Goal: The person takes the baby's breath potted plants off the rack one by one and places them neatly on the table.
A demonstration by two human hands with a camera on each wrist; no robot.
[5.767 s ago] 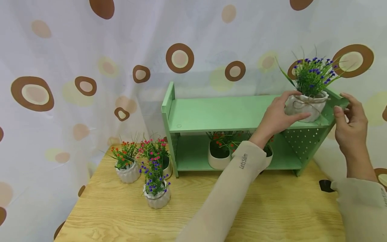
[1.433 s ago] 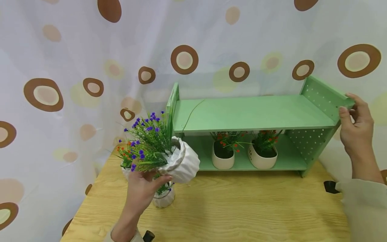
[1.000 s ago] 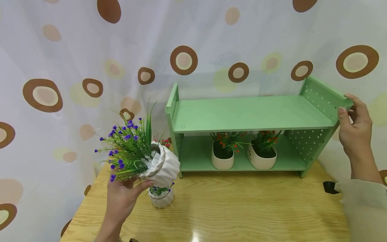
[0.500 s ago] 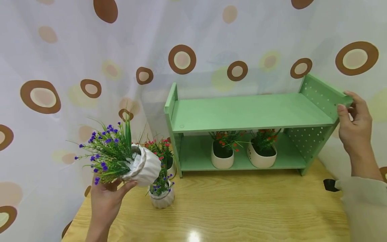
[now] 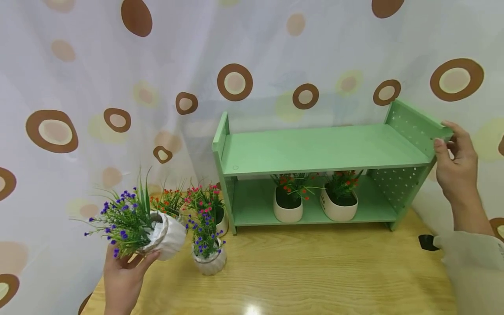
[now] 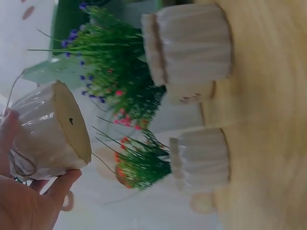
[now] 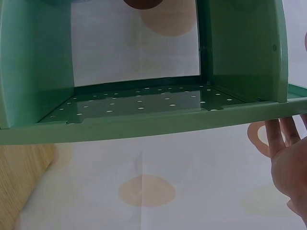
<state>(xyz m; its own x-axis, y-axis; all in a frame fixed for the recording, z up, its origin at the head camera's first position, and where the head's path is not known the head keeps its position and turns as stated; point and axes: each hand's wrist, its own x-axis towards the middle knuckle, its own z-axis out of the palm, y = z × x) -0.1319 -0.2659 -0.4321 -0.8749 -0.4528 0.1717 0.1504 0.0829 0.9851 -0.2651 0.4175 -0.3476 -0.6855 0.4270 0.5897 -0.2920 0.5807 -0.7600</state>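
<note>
The green shelf (image 5: pixel 327 148) stands on a wooden table (image 5: pixel 315 271). To the left of the shelf, the left hand (image 5: pixel 124 278) holds a tipped white pot (image 5: pixel 169 236) up above the table. The thumb is on the near side of the pot, and the fingers go round behind it. The pot is just above the hand and sits a bit closer to the shelf than the hand does. It leans over, so its purple flowers (image 5: pixel 122 218) point away from the shelf and its flat bottom is turned toward the shelf's side. A thin string goes round the pot.

The right hand (image 5: pixel 456 166) grips the top front corner at the right end of the shelf. Its thumb is on the front edge and its fingers bend over the corner.

More pots are on the table, left of the shelf. A small purple-flower pot (image 5: pixel 210 262) stands out in front, a pink-flower pot (image 5: pixel 222 221) is right beside the shelf's left end, and an orange-flower pot (image 6: pixel 204 160) is farther left. On the bottom board of the shelf are two red-flower pots (image 5: pixel 288 212). A spotty sheet (image 5: pixel 260 35) hangs behind the shelf.
</note>
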